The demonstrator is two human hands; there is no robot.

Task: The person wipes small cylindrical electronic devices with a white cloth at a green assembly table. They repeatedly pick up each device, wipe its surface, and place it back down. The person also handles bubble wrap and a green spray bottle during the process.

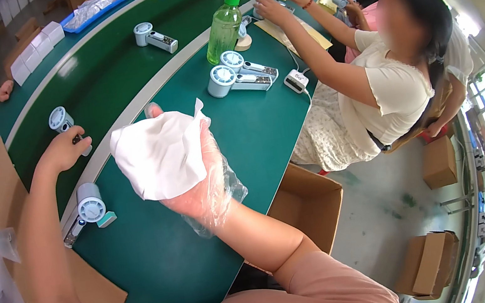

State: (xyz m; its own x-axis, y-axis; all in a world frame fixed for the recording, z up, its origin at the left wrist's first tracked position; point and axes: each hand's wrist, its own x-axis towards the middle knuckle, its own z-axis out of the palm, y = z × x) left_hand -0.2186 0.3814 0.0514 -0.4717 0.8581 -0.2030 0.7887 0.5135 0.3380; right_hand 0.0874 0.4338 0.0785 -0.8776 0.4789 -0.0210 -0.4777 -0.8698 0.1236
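Note:
My left hand (65, 151) reaches over the green belt, fingers closed around the handle of a light-blue handheld fan (59, 118). A clear plastic glove covers my right hand (202, 197), which holds a white cloth (157, 155) draped over the palm and hiding most fingers. Below my left hand, another fan (90, 204) rests at the table edge beside a small teal piece (107, 219). Beyond my right hand, two fans (222, 80) with folded-out handles lie together on the green table (164, 259).
A green bottle (224, 30) stands behind the paired fans. Another fan (154, 36) lies on the belt (108, 65). On the right, a co-worker (396, 57) reaches over the table near a white boxy device (296, 81). Cardboard (97, 295) sits at left; an open carton (310, 198) stands below the table edge.

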